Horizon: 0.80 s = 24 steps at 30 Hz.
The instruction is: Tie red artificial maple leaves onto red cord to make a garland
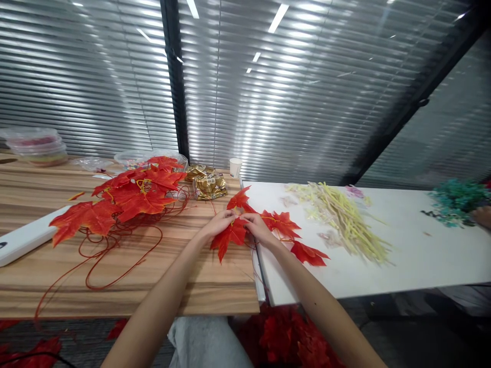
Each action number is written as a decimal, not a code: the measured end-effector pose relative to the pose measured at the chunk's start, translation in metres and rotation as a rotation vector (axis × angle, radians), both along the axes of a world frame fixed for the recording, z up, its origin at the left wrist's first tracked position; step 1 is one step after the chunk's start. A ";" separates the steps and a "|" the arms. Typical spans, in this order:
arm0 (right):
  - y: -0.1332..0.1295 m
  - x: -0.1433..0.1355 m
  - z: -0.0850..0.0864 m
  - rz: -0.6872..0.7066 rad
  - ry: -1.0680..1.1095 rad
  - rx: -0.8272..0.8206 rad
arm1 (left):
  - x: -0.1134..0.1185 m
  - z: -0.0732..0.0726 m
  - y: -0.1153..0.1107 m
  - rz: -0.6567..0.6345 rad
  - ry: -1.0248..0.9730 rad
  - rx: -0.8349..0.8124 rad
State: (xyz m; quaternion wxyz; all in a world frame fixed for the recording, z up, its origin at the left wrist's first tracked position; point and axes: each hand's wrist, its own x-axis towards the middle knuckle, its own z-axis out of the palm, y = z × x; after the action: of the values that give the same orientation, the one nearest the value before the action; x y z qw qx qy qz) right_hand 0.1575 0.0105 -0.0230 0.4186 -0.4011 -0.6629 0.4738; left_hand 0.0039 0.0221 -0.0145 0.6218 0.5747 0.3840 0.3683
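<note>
Both hands meet over a red artificial maple leaf near the seam between the two tables. The fingers of my left hand are closed on its upper left side, near the stem. From the other side, my right hand pinches the same leaf near its stem; the exact fingertip contact is too small to make out. Another red leaf rises just behind the hands. More leaves on a yellowish stem trail rightwards, with one leaf beside my right wrist and another leaf past my forearm.
A pile of red maple leaves with tangled red cord lies left, beside a long white box. Gold packets and a paper cup stand behind. Yellow strips lie right, near another person's hand.
</note>
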 end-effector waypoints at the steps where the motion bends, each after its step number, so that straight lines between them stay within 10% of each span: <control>1: 0.000 0.000 0.000 0.002 0.001 -0.004 | 0.000 0.001 0.000 0.001 0.005 -0.001; 24: -0.002 -0.001 0.004 -0.006 -0.013 -0.023 | -0.001 -0.004 0.004 0.015 0.032 0.011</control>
State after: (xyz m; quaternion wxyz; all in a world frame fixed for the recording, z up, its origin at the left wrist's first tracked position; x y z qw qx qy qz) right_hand 0.1569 0.0080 -0.0190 0.4109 -0.4110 -0.6589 0.4776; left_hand 0.0029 0.0258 -0.0188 0.6095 0.5811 0.3963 0.3657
